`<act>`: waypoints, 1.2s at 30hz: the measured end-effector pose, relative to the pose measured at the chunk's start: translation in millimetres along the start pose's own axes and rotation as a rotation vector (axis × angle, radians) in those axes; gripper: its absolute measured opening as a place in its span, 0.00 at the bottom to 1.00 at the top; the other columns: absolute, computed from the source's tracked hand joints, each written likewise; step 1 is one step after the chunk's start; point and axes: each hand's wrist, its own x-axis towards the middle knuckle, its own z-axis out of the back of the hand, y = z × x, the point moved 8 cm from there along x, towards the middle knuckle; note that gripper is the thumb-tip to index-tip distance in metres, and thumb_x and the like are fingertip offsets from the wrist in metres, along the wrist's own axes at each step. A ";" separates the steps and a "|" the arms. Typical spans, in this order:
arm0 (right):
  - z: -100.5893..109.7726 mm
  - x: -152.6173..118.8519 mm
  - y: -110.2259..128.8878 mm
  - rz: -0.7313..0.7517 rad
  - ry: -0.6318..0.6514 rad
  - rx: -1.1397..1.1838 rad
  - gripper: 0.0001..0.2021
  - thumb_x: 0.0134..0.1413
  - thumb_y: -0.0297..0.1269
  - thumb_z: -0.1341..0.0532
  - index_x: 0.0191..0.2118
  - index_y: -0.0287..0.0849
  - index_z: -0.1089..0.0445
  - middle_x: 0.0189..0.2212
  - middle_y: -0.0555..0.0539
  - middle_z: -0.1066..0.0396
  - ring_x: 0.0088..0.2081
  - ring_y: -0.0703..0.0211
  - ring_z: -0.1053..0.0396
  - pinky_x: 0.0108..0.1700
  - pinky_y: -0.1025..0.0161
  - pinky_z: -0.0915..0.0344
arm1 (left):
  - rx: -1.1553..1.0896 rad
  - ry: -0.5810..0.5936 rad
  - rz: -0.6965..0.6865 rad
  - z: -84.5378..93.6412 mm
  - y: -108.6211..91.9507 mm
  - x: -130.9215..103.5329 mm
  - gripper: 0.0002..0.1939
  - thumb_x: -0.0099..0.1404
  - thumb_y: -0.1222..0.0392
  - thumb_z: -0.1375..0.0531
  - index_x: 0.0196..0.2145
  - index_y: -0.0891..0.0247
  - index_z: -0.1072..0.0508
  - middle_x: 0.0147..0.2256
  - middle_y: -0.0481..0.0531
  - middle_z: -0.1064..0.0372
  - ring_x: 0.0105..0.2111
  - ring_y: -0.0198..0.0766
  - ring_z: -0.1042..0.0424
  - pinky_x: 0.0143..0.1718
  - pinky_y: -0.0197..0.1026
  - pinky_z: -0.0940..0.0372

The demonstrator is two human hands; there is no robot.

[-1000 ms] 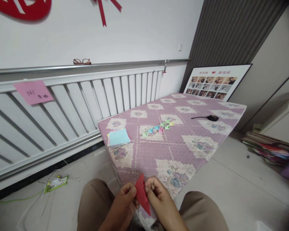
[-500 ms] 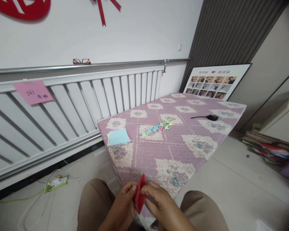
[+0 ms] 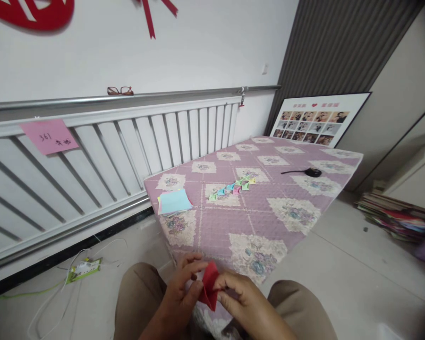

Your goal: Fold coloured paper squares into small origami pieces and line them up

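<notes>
A folded piece of red paper (image 3: 209,285) is held between my two hands, low over the near corner of the table. My left hand (image 3: 184,285) grips its left side, the thumb on the paper and the other fingers bent behind it. On the other side, my right hand (image 3: 235,295) pinches the paper's right edge between thumb and fingers. The folds stand partly apart. Farther up the cloth lie several small folded paper pieces (image 3: 236,191) in green, blue, pink and yellow. A stack of coloured square paper (image 3: 175,201), blue on top, rests at the table's left edge.
A floral purple tablecloth (image 3: 219,222) covers the table. A black ladle-like object (image 3: 312,172) lies at its right. A white radiator (image 3: 127,146) runs along the left wall. On the floor are a power strip (image 3: 85,269) with cables and a pile of magazines (image 3: 393,217).
The red paper has turned and its folds now spread wider. My left hand's fingers have lifted and shifted on it, while my right hand keeps its pinch.
</notes>
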 end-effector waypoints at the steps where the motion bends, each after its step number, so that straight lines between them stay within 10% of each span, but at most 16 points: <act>1: 0.6 -0.5 0.4 -0.012 0.002 0.022 0.05 0.53 0.30 0.43 0.31 0.43 0.31 0.30 0.51 0.29 0.34 0.62 0.33 0.39 0.67 0.40 | -0.015 0.035 -0.026 -1.8 -4.3 1.1 0.15 0.65 0.51 0.46 0.47 0.57 0.29 0.54 0.56 0.41 0.51 0.47 0.40 0.46 0.44 0.40; 16: -3.4 -3.9 -7.2 -0.081 0.060 0.262 0.07 0.55 0.39 0.42 0.29 0.42 0.34 0.26 0.53 0.36 0.30 0.65 0.40 0.34 0.68 0.44 | -0.124 0.273 0.076 -9.3 -19.7 7.9 0.08 0.58 0.59 0.36 0.35 0.61 0.30 0.51 0.53 0.40 0.47 0.42 0.38 0.48 0.41 0.44; 36: -4.9 0.2 -24.4 -0.139 -0.038 0.229 0.15 0.54 0.48 0.43 0.25 0.41 0.37 0.23 0.53 0.40 0.28 0.64 0.44 0.31 0.67 0.45 | -0.434 0.126 0.217 -8.0 -0.3 7.8 0.14 0.56 0.57 0.35 0.26 0.63 0.38 0.46 0.54 0.36 0.43 0.40 0.37 0.44 0.41 0.42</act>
